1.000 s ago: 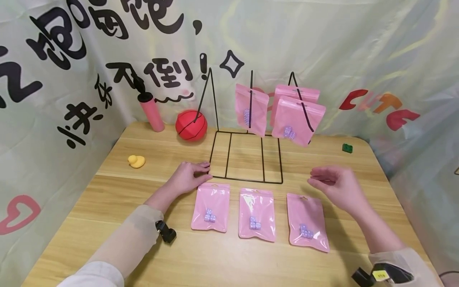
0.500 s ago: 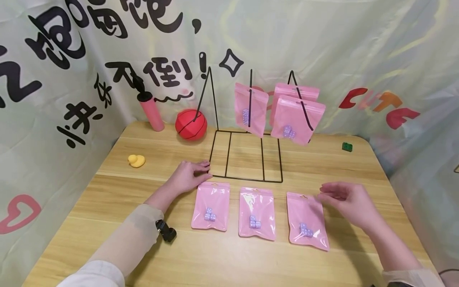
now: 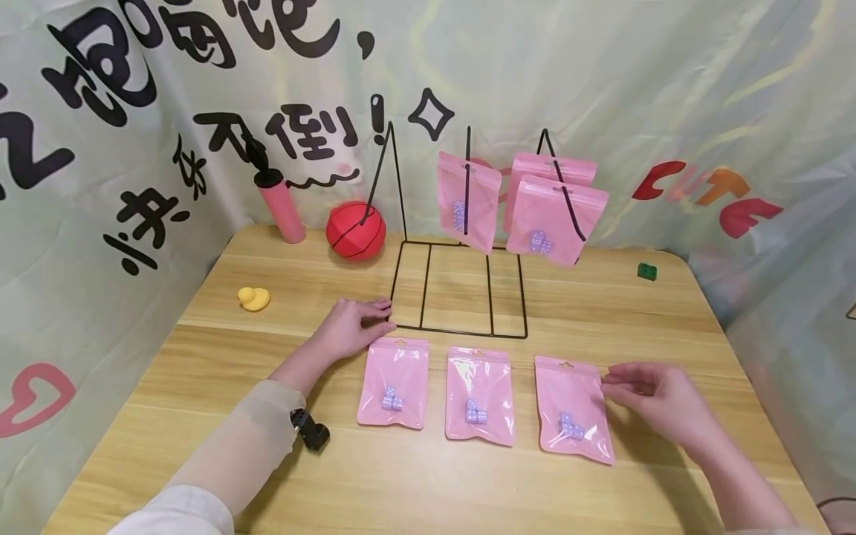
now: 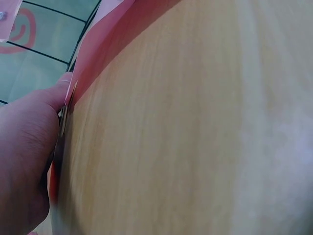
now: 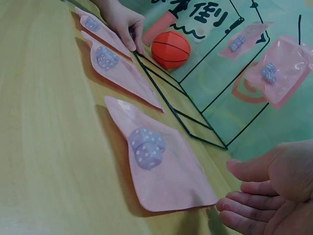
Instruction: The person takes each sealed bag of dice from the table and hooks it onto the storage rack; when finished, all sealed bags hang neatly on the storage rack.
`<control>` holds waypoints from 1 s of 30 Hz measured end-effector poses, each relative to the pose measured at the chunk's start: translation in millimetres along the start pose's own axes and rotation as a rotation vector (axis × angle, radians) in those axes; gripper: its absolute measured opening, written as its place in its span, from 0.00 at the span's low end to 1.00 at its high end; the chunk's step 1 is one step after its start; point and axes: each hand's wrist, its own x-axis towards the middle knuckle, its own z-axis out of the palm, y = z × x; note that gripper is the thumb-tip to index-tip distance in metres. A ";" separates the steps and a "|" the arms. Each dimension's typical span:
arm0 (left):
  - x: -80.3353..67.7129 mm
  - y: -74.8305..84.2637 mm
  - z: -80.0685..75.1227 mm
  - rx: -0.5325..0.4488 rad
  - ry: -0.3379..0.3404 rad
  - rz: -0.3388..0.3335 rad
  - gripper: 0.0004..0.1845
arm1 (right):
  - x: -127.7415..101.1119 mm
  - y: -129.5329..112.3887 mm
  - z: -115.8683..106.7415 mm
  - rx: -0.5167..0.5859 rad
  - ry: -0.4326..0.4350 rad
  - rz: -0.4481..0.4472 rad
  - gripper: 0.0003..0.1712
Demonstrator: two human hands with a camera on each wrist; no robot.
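At the front left corner of a black wire display rack [image 3: 461, 332], my left hand [image 3: 348, 329] pinches the frame between thumb and fingers. Three pink zip bags lie in a row before the rack, each with light purple dotted dice inside: a left bag [image 3: 408, 371], a middle bag [image 3: 495, 379] and a right bag [image 3: 588, 386]. My right hand [image 3: 662, 397] is beside the right bag, fingers loosely bent and holding nothing, fingertips close to its upper right edge. In the right wrist view the right hand [image 5: 279, 191] shows thumb and fingers apart.
More pink bags hang from the rack's hooks: a single bag [image 3: 484, 195] in the middle and a front bag [image 3: 575, 223] with another behind on the right. A red ball [image 3: 357, 232], pink pump [image 3: 284, 212], yellow duck [image 3: 254, 299] and green block [image 3: 646, 271] stand around it.
My right hand has moved down and to the right, from above the right bag's upper corner to beside its right edge. The left hand stays on the rack.
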 end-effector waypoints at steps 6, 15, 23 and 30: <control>-0.2 0.5 -0.2 -0.002 0.006 -0.001 0.20 | -4.8 6.8 4.4 0.025 -0.018 0.058 0.26; -0.3 -1.2 0.3 -0.001 0.005 0.009 0.21 | -7.0 10.3 12.2 0.086 -0.043 0.129 0.25; -0.2 -1.2 0.2 0.000 0.003 0.007 0.21 | -1.4 6.9 17.3 0.071 -0.034 0.212 0.30; -0.7 0.3 0.0 0.010 -0.007 -0.007 0.21 | 3.1 6.2 20.3 0.124 -0.040 0.207 0.26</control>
